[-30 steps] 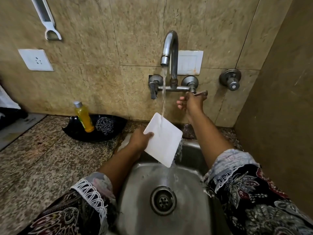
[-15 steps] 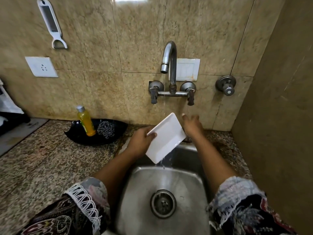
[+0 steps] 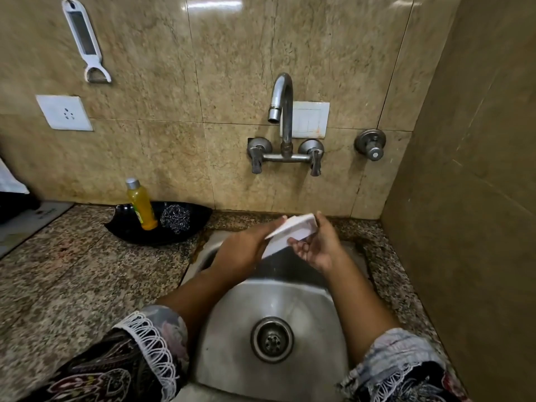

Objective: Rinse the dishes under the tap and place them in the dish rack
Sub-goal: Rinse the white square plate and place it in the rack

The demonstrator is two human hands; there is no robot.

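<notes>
2 hands (image 3: 246, 250) (image 3: 317, 248) curl their fingers round a tilted white plate (image 3: 290, 233) above the sink's back rim (image 3: 352, 248), under the tap (image 3: 282, 111).

1 white dish (image 3: 291, 233), 2 hands, 1 tap (image 3: 282, 123), 1 soap btl (image 3: 141, 205), 1 scrubber (image 3: 175, 218), 1 peeler (image 3: 85, 43).

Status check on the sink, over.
Both hands, left hand and right hand, holding white dish over sink. Tap not running. No rack in view.
</notes>
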